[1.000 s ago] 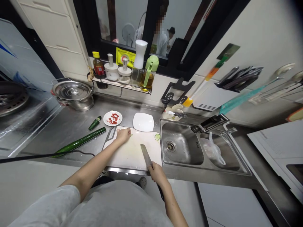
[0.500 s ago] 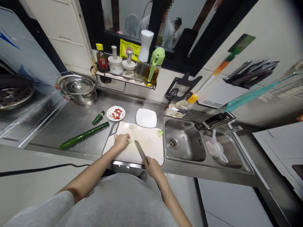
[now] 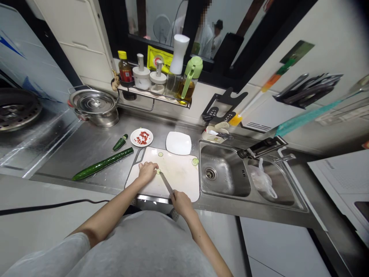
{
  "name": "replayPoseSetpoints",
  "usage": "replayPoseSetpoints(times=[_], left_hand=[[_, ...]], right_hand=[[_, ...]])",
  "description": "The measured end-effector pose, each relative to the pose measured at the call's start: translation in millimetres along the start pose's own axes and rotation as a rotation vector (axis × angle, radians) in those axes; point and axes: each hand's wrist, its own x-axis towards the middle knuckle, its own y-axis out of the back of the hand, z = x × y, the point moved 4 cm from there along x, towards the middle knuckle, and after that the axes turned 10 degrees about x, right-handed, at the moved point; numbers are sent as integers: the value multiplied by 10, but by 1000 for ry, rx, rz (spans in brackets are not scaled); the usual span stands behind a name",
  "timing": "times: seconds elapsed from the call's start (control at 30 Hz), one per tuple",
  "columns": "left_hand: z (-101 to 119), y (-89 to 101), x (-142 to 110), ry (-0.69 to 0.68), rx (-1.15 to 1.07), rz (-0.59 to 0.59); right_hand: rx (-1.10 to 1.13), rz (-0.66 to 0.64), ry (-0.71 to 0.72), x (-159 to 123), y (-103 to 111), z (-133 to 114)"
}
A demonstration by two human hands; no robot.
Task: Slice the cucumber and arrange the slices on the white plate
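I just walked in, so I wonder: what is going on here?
In the right hand, a person holds a knife, its tip at a cucumber slice on the white cutting board. The left hand is right by that slice. More slices lie on the board, and a long cucumber lies left of it.

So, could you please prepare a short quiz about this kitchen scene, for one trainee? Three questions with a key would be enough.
1. What does the right hand hold?

2. True or false: the plate with red pieces stands in the sink.

3. Choose one. In the picture, what lies to the left of the board?
a) a plastic bag
b) a long cucumber
c) an oil bottle

Key:
1. A knife.
2. False; it stands on the counter.
3. b
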Motion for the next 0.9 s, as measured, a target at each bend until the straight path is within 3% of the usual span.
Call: replayPoseSetpoints(times=[0.9], left_hand=[[-31, -26, 67, 19, -31, -20]], right_hand=[[-80, -64, -11, 163, 50, -137]])
